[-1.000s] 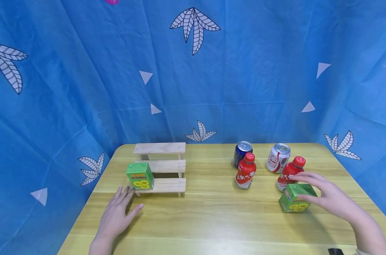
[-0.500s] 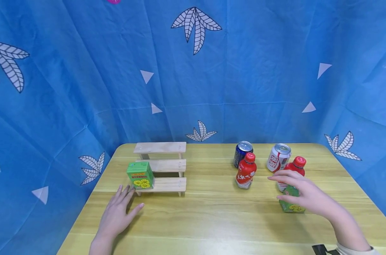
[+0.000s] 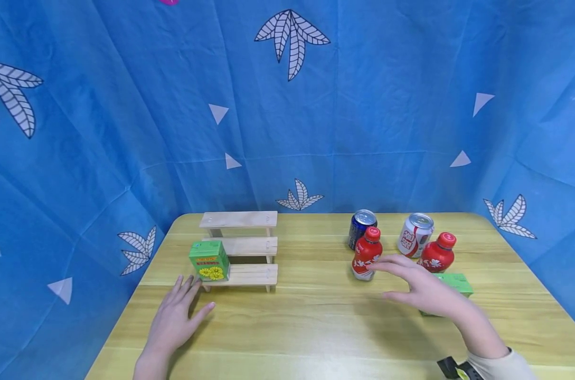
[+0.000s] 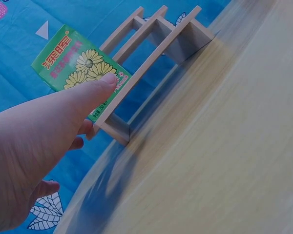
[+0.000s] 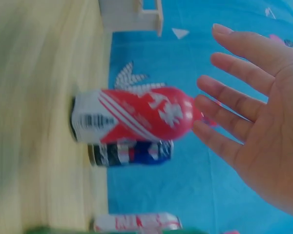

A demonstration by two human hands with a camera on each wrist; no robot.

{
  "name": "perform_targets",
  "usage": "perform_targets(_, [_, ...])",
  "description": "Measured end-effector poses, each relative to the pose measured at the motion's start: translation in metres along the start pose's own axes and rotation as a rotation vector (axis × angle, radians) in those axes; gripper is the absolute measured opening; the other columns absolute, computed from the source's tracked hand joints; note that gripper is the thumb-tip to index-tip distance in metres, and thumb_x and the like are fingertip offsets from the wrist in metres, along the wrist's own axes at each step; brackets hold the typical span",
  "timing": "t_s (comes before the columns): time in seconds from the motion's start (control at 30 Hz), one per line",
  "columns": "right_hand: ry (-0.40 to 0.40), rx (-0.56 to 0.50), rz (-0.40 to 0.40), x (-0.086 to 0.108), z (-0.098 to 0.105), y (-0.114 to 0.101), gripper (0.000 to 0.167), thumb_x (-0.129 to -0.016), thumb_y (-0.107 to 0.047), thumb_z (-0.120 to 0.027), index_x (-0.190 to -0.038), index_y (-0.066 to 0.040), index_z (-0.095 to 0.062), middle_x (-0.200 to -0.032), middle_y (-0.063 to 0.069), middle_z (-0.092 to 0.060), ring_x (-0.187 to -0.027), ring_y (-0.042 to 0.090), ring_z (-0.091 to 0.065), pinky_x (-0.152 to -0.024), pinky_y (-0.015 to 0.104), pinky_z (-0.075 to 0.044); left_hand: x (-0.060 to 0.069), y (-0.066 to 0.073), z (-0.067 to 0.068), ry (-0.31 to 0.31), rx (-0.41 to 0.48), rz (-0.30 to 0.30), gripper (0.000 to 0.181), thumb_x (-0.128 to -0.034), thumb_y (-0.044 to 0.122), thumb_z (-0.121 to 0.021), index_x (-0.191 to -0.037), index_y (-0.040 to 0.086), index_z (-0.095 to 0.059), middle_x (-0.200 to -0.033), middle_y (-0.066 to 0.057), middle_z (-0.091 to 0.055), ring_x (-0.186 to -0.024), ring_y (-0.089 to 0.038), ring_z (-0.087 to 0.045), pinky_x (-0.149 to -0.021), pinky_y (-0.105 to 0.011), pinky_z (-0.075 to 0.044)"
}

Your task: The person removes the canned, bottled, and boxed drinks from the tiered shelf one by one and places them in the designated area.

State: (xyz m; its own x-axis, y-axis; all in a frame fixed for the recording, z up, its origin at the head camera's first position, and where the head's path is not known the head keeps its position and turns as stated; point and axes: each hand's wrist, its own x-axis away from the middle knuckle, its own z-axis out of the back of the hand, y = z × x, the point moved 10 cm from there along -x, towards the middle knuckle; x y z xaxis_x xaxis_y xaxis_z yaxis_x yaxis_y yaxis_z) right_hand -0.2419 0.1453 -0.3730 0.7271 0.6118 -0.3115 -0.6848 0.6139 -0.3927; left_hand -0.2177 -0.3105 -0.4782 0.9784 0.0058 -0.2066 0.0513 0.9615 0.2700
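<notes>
My right hand (image 3: 422,290) hovers over the table with its fingers extended, holding nothing. Its fingertips are nearest to a red bottle (image 3: 366,252) with a white lower part, which stands upright; the right wrist view shows the spread fingers beside this bottle (image 5: 141,114). Resting by the front left corner of a small three-step wooden shelf (image 3: 252,274) is my left hand (image 3: 170,322), fingers loosely spread. A green drink carton (image 3: 210,262) with yellow flowers stands on the lowest step at the left, just beyond those fingers. Whether they touch it I cannot tell.
Behind the near bottle stands a dark blue can (image 3: 357,232). Farther right are a white and red can (image 3: 413,237), a second red bottle (image 3: 436,257) and another green carton (image 3: 458,283), partly hidden by my right hand. A blue patterned curtain (image 3: 306,132) surrounds the table.
My right hand has moved left, away from the right-hand green carton and past the second bottle, toward the near red bottle. The left hand and shelf carton stay put.
</notes>
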Motion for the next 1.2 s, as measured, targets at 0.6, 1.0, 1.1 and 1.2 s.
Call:
perform_targets(0.6, [-0.054, -0.098, 0.048, -0.049, -0.049, -0.033, 0.058, -0.086, -0.045, -0.071, -0.138, -0.025, -0.055, -0.135, -0.002, -0.057, -0.125, 0.019, -0.055, -0.1, 0.045, -0.052, -0.002, 0.0, 0.002, 0.01, 0.008, -0.005, 0.076, -0.09, 0.06, -0.057, -0.144, 0.007, -0.047, -0.153, -0.021, -0.039, -0.146, -0.044, -0.024, -0.114, -0.066, -0.025])
perform_targets(1.0, [0.005, -0.135, 0.071, -0.085, -0.064, -0.055, 0.058, -0.088, -0.038, -0.071, -0.141, -0.022, -0.052, -0.139, 0.0, -0.057, -0.129, 0.022, -0.054, -0.105, 0.046, -0.048, -0.001, -0.001, 0.002, 0.009, 0.006, -0.004, 0.078, -0.0895, 0.06, -0.057, -0.144, 0.006, -0.047, -0.153, -0.022, -0.038, -0.145, -0.044, -0.025, -0.114, -0.067, -0.024])
perform_targets(1.1, [0.016, -0.14, 0.068, -0.094, -0.066, -0.056, 0.059, -0.088, -0.041, -0.07, -0.141, -0.023, -0.051, -0.14, -0.001, -0.056, -0.13, 0.021, -0.053, -0.106, 0.046, -0.048, -0.001, -0.001, 0.002, 0.011, 0.005, -0.006, 0.077, -0.0897, 0.06, -0.058, -0.144, 0.006, -0.047, -0.153, -0.022, -0.038, -0.145, -0.045, -0.026, -0.114, -0.067, -0.025])
perform_targets(1.2, [0.038, -0.153, 0.075, -0.102, -0.066, -0.059, 0.06, -0.087, -0.04, -0.071, -0.141, -0.022, -0.051, -0.14, 0.001, -0.056, -0.13, 0.022, -0.053, -0.106, 0.047, -0.048, -0.001, -0.001, 0.001, -0.001, 0.004, -0.001, 0.078, -0.0898, 0.061, -0.057, -0.144, 0.006, -0.047, -0.154, -0.021, -0.037, -0.145, -0.044, -0.025, -0.114, -0.068, -0.023])
